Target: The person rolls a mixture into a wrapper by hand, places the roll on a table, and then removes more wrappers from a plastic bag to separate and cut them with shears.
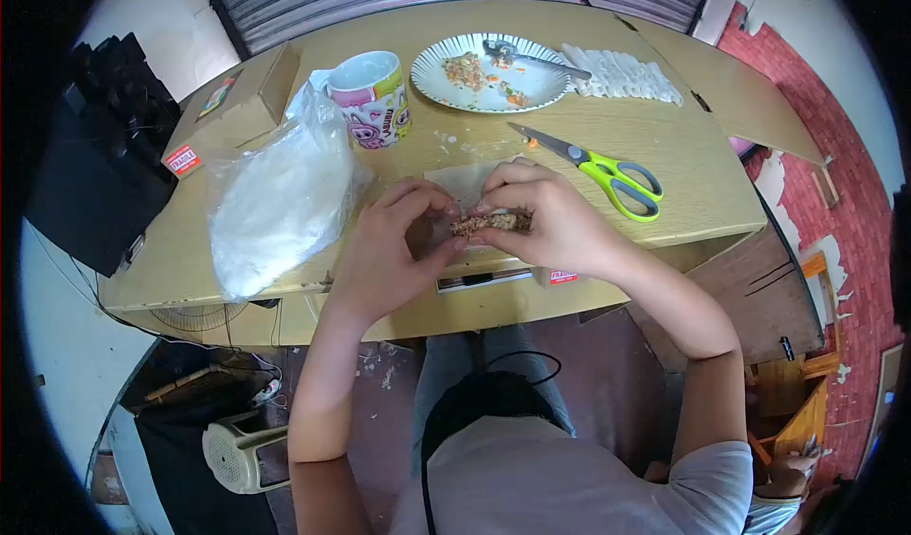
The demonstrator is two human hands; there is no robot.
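Observation:
Between my hands, at the table's front edge, lies a spring roll (492, 223), a log of brownish minced filling on a thin pale wrapper (455, 182). My left hand (394, 236) pinches its left end with thumb and fingertips. At the right end, my right hand (550, 210) is closed on it, the fingers curled over the top. Part of the wrapper is hidden under the fingers. Green-handled scissors (619, 184) lie partly open beyond my right hand. Left of my left hand rests a clear plastic bag (280, 203) with white contents.
A ridged white plate (446, 93) holds leftover filling and a spoon (541, 59). Several white rolls (626, 75) lie in a row beside it. A cartoon mug (370, 103) and a cardboard box (232, 108) stand at the left. An open drawer (645, 255) juts under the tabletop.

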